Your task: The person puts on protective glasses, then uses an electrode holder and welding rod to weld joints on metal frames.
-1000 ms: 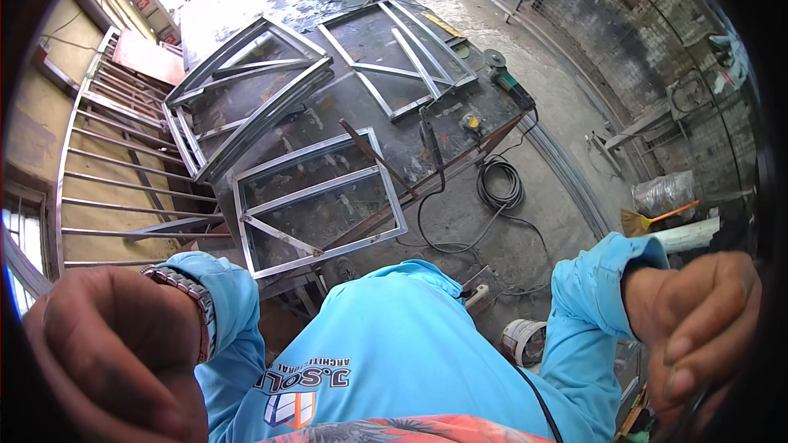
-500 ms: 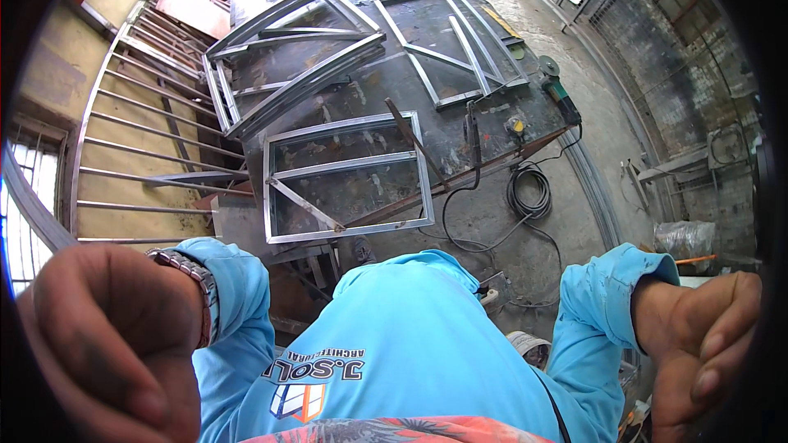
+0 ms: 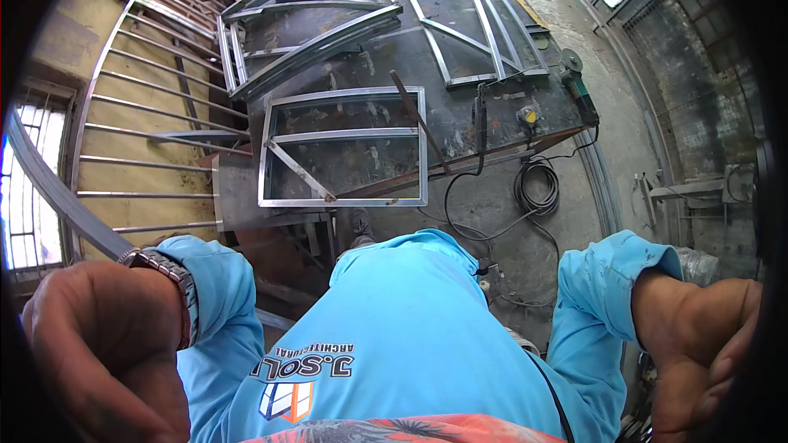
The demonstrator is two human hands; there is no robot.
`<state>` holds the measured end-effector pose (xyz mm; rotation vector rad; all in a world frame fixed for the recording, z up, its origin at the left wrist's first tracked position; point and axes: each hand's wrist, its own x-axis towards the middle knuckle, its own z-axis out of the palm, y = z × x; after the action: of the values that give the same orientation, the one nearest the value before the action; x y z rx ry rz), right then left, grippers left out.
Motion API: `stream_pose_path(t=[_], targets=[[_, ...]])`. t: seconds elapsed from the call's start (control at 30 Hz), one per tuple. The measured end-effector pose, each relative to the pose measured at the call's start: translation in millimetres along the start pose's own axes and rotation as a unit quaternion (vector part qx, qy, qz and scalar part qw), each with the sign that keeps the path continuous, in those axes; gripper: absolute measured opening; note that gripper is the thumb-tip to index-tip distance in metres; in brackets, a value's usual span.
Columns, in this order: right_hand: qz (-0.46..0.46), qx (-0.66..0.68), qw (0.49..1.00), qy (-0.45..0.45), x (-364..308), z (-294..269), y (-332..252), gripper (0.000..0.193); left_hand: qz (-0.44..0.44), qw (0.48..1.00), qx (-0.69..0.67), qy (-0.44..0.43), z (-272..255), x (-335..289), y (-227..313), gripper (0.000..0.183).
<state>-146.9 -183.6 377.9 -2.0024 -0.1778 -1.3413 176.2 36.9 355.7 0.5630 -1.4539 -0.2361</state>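
Silvery metal frame [image 3: 345, 134]: rectangular, shiny; lengthwise crossbar [image 3: 373, 133], diagonal strut [image 3: 300, 170].

Past left fingers [image 3: 57, 344]: barred window [image 3: 37, 180], yellow wall [image 3: 61, 53]. Past right fingers [image 3: 726, 361]: dark wall [image 3: 689, 57]. Floor [image 3: 611, 86] between: grey concrete.

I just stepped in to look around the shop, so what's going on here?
A person in a light blue long-sleeved shirt stands at a dark metal-topped table. The left hand and right hand are raised close to the camera; nothing shows in either. A silver rectangular metal frame with inner bars lies at the table's near edge, a thin brown metal bar slanting across its right side. A green angle grinder rests at the right corner, touched by neither hand.
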Motion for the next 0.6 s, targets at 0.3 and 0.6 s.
stream_pose_path(t=[0.3, 0.6], targets=[[-0.063, 0.143, 0.962, 0.225, -62.8, -61.5, 96.5, 0.031, -0.093, 0.989, 0.104, 0.055, 53.1, 5.4, -68.2, 0.038], [0.746, -0.017, 0.593, -0.304, -481.2, -63.6, 210.4, 0.04, -0.635, 0.706, 0.314, 0.008, 59.4, -315.0, -137.5, 0.016]])
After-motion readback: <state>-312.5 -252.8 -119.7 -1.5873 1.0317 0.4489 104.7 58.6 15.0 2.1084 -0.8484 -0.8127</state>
